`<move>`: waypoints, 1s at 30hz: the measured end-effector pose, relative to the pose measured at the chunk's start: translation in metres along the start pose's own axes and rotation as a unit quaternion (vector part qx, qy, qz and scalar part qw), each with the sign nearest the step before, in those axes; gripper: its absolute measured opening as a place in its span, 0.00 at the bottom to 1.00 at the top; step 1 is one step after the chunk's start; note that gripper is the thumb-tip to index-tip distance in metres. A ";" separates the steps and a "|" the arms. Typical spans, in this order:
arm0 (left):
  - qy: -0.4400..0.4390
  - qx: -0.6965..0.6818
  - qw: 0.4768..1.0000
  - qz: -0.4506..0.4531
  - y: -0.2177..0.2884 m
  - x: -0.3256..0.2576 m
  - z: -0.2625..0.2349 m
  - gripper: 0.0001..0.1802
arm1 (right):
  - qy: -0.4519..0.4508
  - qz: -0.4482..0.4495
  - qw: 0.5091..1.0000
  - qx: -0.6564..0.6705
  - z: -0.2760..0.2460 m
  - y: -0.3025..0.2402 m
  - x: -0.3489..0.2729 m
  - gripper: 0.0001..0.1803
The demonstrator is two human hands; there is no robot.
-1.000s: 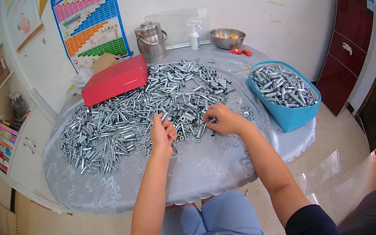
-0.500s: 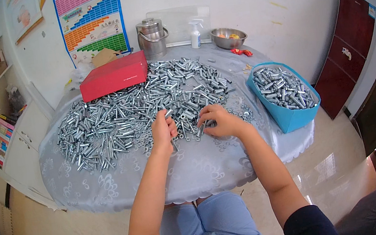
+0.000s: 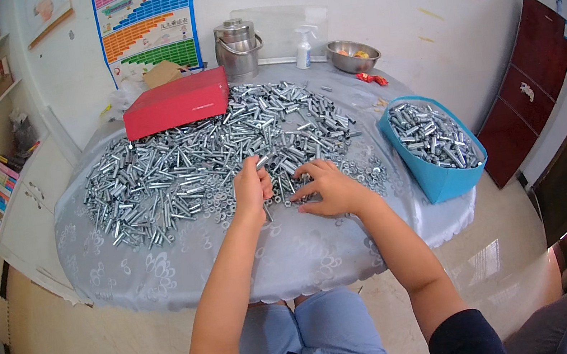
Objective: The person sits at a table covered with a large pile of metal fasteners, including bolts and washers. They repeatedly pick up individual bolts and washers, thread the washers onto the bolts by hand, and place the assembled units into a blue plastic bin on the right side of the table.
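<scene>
My left hand (image 3: 252, 193) is closed in a fist around a metal bolt (image 3: 268, 214); its shank sticks out below, and a silvery end shows above the thumb. To its right, my right hand (image 3: 332, 188) is low over the tablecloth with fingers apart, the tips at small nuts and washers (image 3: 367, 169). Nothing shows clearly between those fingers. Beyond both hands spreads a wide pile of silvery bolts and tube-like sleeves (image 3: 174, 174). On the right, a light blue fabric bin (image 3: 452, 182) is filled with similar metal pieces (image 3: 433, 134).
A red box (image 3: 175, 105) rests on the pile's far left part. Along the back of the table (image 3: 203, 275) stand a steel lidded pot (image 3: 238, 53), a white spray bottle (image 3: 303, 51) and a steel bowl (image 3: 354, 58) with fruit. Red wrappers (image 3: 373, 79) lie near the bowl.
My right hand's fingers have gone from a pinch near the metal pieces to spread apart, slightly lower toward the table. My left hand stays closed on the bolt. The view has shifted slightly.
</scene>
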State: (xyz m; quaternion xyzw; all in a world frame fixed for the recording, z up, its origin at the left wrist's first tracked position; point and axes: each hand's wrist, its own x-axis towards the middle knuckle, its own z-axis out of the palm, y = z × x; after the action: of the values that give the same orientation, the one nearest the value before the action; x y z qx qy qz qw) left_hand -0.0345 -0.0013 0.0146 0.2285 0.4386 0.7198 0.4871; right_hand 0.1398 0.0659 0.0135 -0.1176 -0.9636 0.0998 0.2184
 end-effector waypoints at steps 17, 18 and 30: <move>-0.002 0.046 0.999 0.007 0.002 -0.001 0.001 0.22 | -0.009 0.026 0.999 -0.037 -0.001 -0.007 0.002 0.08; -0.008 0.046 0.999 0.002 0.002 -0.001 0.000 0.21 | -0.010 0.026 0.999 -0.032 0.000 -0.006 0.002 0.08; -0.022 0.125 0.992 -0.004 0.002 -0.008 0.008 0.21 | 0.151 0.154 0.861 0.461 0.000 -0.005 0.014 0.05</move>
State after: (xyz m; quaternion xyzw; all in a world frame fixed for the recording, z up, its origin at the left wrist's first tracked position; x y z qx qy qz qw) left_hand -0.0255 -0.0053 0.0211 0.3017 0.5156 0.6522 0.4667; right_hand 0.1271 0.0648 0.0204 -0.1639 -0.7322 0.5460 0.3727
